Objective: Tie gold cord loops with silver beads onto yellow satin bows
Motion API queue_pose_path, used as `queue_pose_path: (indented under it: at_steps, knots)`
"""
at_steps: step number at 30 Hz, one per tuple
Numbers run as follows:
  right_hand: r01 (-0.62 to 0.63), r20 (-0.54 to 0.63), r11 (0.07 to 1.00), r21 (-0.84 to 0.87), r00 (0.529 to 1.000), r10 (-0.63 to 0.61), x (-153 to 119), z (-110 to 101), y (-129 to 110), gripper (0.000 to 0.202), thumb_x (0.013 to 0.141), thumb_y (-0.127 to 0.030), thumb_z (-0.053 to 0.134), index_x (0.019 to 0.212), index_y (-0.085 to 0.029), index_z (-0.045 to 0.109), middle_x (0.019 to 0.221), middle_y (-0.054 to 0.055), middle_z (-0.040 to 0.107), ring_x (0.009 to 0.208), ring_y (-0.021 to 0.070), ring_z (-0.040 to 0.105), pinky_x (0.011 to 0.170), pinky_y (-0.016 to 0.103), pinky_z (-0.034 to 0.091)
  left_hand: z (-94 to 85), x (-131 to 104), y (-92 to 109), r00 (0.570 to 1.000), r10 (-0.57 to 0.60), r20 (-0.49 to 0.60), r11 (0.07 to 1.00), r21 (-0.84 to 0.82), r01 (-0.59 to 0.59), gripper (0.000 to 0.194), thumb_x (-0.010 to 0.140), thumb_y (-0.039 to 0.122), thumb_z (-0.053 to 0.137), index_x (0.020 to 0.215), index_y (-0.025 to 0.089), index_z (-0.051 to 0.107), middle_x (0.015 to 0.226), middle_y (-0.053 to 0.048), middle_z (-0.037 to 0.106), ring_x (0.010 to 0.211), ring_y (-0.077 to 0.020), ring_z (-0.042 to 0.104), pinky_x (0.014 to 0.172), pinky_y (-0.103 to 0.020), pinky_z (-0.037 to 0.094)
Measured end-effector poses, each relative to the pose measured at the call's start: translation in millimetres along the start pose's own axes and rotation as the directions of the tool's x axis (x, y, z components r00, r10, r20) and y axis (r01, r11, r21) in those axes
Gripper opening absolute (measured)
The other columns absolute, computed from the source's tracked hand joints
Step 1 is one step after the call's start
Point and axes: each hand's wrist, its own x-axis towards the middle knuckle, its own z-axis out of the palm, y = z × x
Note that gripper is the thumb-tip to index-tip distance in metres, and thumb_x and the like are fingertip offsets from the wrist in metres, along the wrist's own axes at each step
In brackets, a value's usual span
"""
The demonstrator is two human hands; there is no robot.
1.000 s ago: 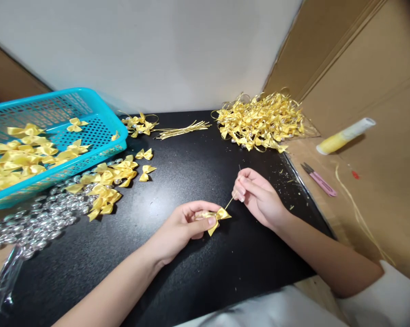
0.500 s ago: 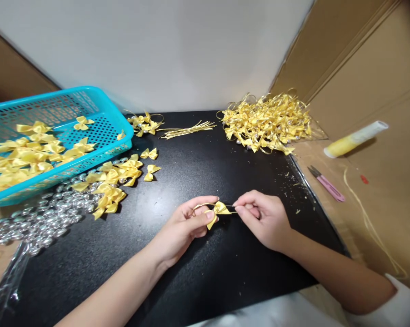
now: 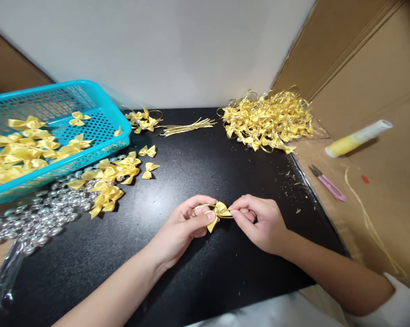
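My left hand [image 3: 187, 222] pinches a yellow ribbon bow [image 3: 222, 209] between thumb and fingers, above the near middle of the black board [image 3: 177, 281]. A thin gold cord [image 3: 198, 207] loops out of the bow on the left and passes behind it. On the right, my right hand [image 3: 261, 222] is closed at the bow's right edge, thumb against forefinger. What lies between those fingertips is too small to make out for certain. The tips of both hands are close together, with the bow between them.
A turquoise basket [image 3: 102, 102] of yellow bows stands at left. Before it lie silver beads [image 3: 51, 215] and loose bows [image 3: 106, 195]. Gold cords [image 3: 187, 127] and a heap of finished bows [image 3: 266, 120] lie at the back. Pink-handled snips [image 3: 331, 187] and a tube [image 3: 358, 138] are at right.
My right hand has moved left, closer to the bow, and the stretch of cord between the hands has shortened. My left hand keeps its hold. The view has shifted slightly.
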Motion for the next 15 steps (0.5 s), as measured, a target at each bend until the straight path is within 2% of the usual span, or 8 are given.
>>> queue_pose_path:
  at_steps: [10, 15]
  knots:
    - [-0.049, 0.035, 0.998, 0.050, 0.998, 0.047, -3.7, 4.3, -0.8, 0.010, 0.086, -0.014, 0.054, 0.078, -0.017, 0.058, 0.054, -0.007, 0.041, 0.045, 0.0055, 0.041, 0.045, 0.018, 0.035, 2.1, -1.3, 1.5, 0.998, -0.054, -0.027, 0.997, 0.049, 0.055, 0.026, 0.060, 0.028, 0.087, 0.082, 0.020, 0.075, 0.067, 0.001, 0.065, 0.053, -0.0033, 0.046, 0.049, -0.016, 0.027]
    - [-0.064, 0.039, 0.996, 0.069, 0.997, 0.061, -4.2, 5.8, -2.5, 0.010, 0.086, -0.013, 0.053, 0.077, -0.017, 0.057, 0.054, -0.008, 0.041, 0.045, 0.0051, 0.041, 0.045, 0.018, 0.034, 0.2, -2.0, 0.7, 0.997, -0.069, -0.029, 0.995, 0.077, 0.071, 0.025, 0.060, 0.030, 0.086, 0.080, 0.021, 0.076, 0.065, 0.002, 0.064, 0.052, -0.0030, 0.044, 0.049, -0.016, 0.026]
